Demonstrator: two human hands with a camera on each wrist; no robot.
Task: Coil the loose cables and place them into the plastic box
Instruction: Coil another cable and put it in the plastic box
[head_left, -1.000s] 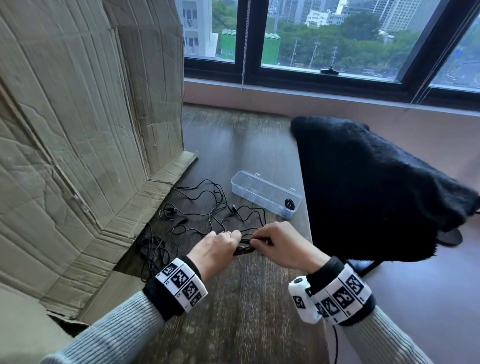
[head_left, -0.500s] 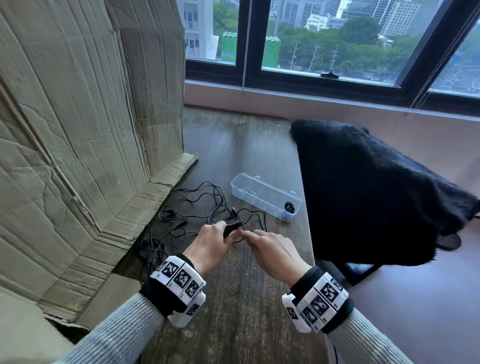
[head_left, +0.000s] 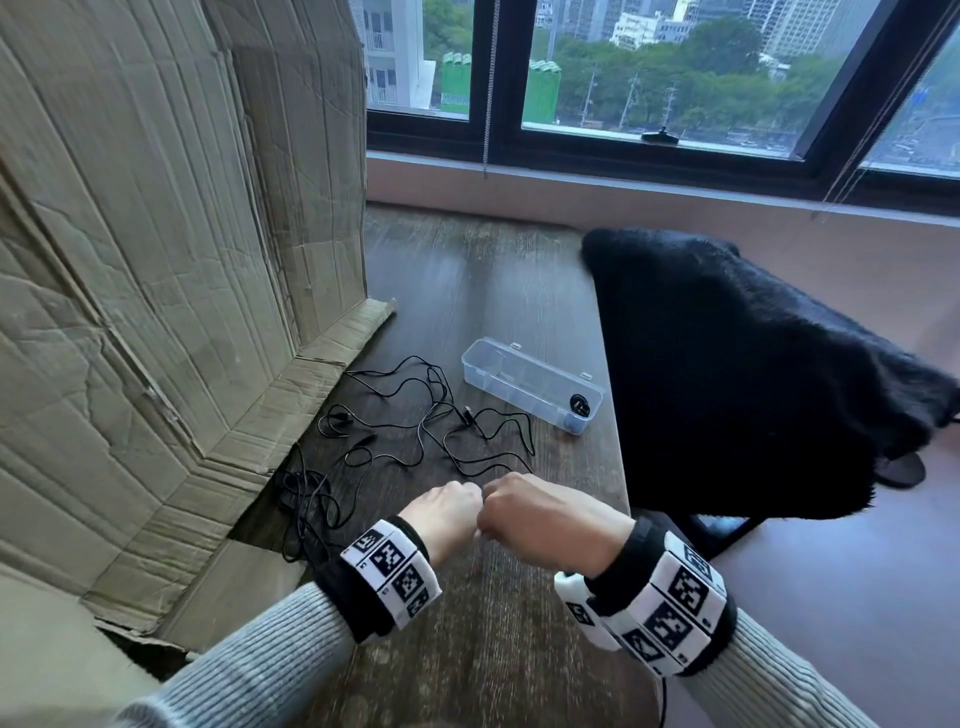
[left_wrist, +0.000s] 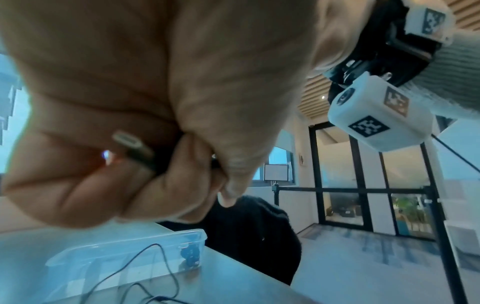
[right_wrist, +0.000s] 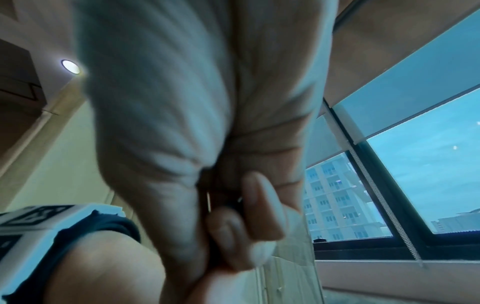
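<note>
A thin black cable (head_left: 415, 415) lies in loose loops on the dark wooden table (head_left: 467, 286), and one strand runs up to my hands. My left hand (head_left: 449, 512) and right hand (head_left: 535, 517) are fists pressed knuckle to knuckle above the table's near part. In the left wrist view the left fingers curl round the cable's silver-tipped plug (left_wrist: 132, 148). In the right wrist view the right thumb and fingers pinch a dark strand (right_wrist: 226, 205). The clear plastic box (head_left: 519, 364) stands open beyond the loops, with a small black coil (head_left: 579, 404) at its right end.
Creased cardboard sheets (head_left: 156, 260) stand along the left, their flap lying on the table. A second tangle of black cable (head_left: 306, 499) lies by the flap. A black furry cover on a chair (head_left: 753, 374) stands at the table's right edge. A window is behind.
My hands have come together into touching fists, a little nearer to me. The plug seen between them half a second ago is now hidden inside them. The loops on the table have shifted.
</note>
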